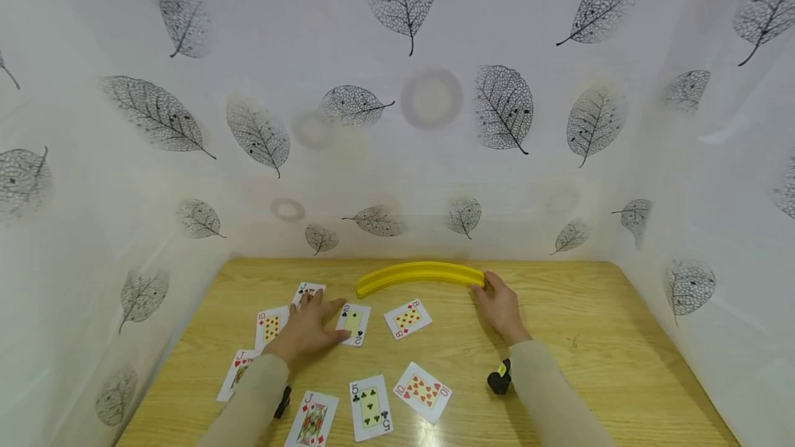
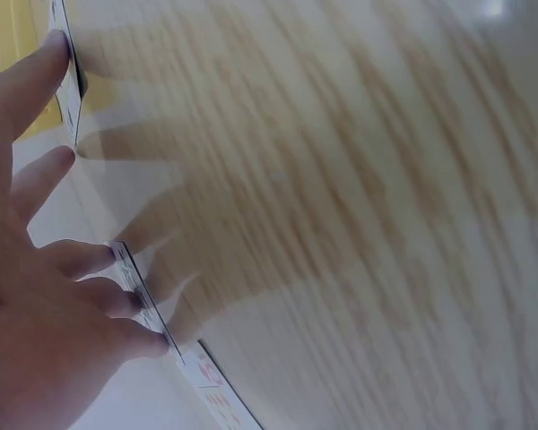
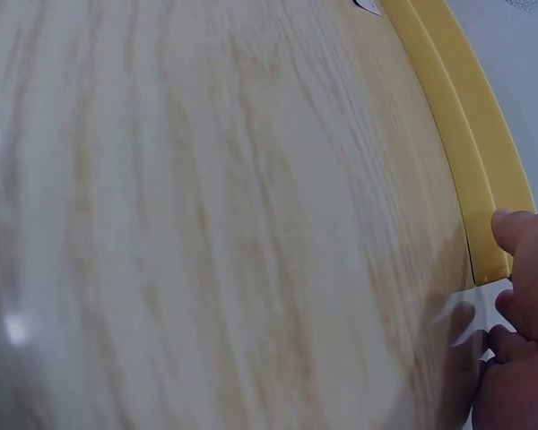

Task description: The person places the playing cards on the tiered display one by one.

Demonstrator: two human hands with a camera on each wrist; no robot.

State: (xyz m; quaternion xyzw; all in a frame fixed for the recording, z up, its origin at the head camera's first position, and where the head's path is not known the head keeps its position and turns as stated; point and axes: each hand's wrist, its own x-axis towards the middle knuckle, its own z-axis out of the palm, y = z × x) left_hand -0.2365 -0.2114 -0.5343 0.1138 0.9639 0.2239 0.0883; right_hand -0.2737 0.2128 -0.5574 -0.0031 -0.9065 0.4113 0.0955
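A person's left hand [image 1: 308,328] lies flat, fingers spread, on face-up playing cards on the pale wooden worktop [image 1: 596,336], its fingertips resting on the two of clubs card [image 1: 354,323]. The right hand [image 1: 500,307] closes its grip on the right end of the curved yellow plastic card holder [image 1: 417,273] at the back of the worktop. Judged from this, sliding one card free under light fingertip pressure, with the holder steadied, would avoid dragging its neighbours

Readable card indices, head view: 8 of diamonds [image 1: 407,319] and 2 of spades [image 1: 354,324] mid-bench; 10 of diamonds [image 1: 270,327] toward the left edge. Along the near edge: 5 of clubs [image 1: 370,407], a second 10 of diamonds [image 1: 422,392], a jack marked J [image 1: 312,421].
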